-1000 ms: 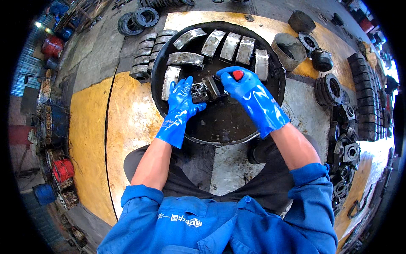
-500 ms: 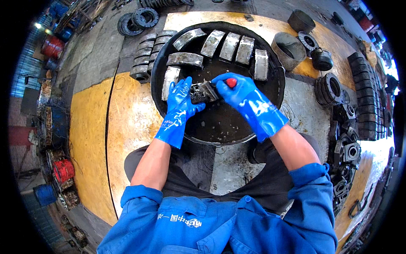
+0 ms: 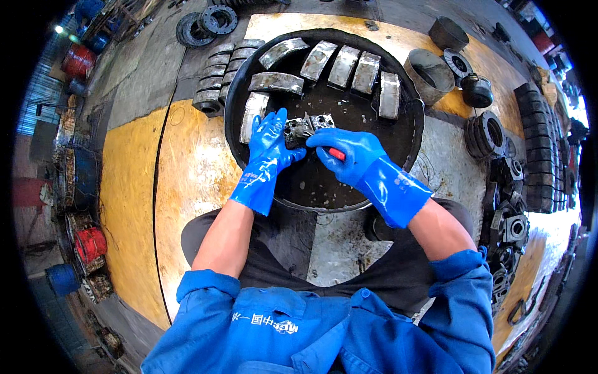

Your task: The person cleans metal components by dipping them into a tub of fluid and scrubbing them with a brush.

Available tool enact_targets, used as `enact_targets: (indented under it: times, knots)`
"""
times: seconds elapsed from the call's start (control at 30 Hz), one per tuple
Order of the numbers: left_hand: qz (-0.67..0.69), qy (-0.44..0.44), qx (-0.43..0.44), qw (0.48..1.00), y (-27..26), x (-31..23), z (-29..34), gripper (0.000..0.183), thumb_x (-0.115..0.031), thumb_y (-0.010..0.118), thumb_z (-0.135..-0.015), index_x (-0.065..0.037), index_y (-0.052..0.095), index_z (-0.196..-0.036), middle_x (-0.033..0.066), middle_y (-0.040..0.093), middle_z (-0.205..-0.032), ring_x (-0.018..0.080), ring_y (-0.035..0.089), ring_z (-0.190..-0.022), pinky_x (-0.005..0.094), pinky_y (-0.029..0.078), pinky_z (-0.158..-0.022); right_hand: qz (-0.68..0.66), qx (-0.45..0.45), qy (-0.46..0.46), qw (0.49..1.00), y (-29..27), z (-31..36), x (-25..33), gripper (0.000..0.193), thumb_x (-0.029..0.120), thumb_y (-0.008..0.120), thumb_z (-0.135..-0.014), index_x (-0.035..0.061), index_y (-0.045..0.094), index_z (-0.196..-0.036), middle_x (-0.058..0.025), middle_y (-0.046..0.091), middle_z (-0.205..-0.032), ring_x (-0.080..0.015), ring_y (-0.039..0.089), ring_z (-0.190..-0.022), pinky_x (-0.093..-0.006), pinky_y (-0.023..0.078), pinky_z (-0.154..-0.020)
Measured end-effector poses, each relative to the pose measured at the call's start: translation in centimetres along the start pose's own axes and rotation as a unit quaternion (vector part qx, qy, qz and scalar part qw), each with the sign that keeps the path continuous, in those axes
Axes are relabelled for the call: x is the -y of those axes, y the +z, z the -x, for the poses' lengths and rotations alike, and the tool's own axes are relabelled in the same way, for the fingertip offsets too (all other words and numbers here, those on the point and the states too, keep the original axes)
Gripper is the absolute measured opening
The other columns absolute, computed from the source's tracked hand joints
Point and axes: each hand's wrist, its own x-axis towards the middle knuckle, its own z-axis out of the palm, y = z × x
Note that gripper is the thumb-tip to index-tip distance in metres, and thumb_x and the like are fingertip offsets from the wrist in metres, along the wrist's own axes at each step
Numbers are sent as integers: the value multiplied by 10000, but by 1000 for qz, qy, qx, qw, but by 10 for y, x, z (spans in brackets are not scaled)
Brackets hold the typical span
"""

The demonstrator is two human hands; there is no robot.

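Observation:
A dark round pan (image 3: 235, 143) sits in front of me with a greasy metal block (image 3: 299, 128) in it, its upper face pitted and holed. My left hand (image 3: 269, 142), in a blue rubber glove, is open against the block's left end, fingers stretched and thumb apart. At the block's right side is my right hand (image 3: 352, 153), gloved alike and closed round a red-handled tool (image 3: 337, 154). The tool's working end is mostly hidden by the glove and block. Several curved metal segments (image 3: 344, 67) lie along the pan's far and left sides.
Stacked metal segments (image 3: 210, 81) stand left of the pan, with flanged rings (image 3: 218, 20) beyond. Cylindrical sleeves (image 3: 430, 76) and a black pot (image 3: 477, 91) sit to the right. More rings (image 3: 484, 136) and a row of black blocks (image 3: 537, 143) line the right side.
My right hand has moved slightly right and nearer to me, and the red handle has tilted. More of the block's right end shows. The left hand stays in nearly the same place.

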Motion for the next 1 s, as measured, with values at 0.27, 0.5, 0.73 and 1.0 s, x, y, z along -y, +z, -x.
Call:
enact_targets:
  times: [0.27,0.5,0.73,1.0]
  knots:
    - [-3,-1,-4,1000,1,-1,0,1298,-579,988,-613,-94,402,-1665,243,511,-1623,381,466,-1532,539,198,-1344,75,48,-49,995,-4,4,-6,260,102,760,-923,177,760,-1172,-111,769,-1173,-347,773,-988,-433,648,-808]
    - [-6,-11,2,1000,1,-5,-1,1332,-584,997,-600,-96,377,-1674,226,509,-1630,367,456,-1541,519,167,-1355,74,44,-51,995,-6,-1,-17,302,73,782,-904,177,768,-1188,-129,772,-1227,-355,772,-1052,-437,654,-844]
    - [-11,-23,4,1000,0,-9,1,1309,-562,1011,-602,-102,394,-1661,233,504,-1631,366,452,-1543,513,182,-1352,120,-22,-27,992,0,3,-68,255,158,738,-938,215,754,-1187,-100,766,-1115,-358,760,-955,-476,626,-793]
    - [-23,-18,15,999,-1,-22,-6,1276,-517,1005,-616,-112,395,-1661,222,505,-1628,371,466,-1528,518,228,-1340,-32,9,255,966,-10,13,-77,255,188,726,-1012,156,795,-1255,-112,814,-1097,-228,774,-963,-358,612,-893]
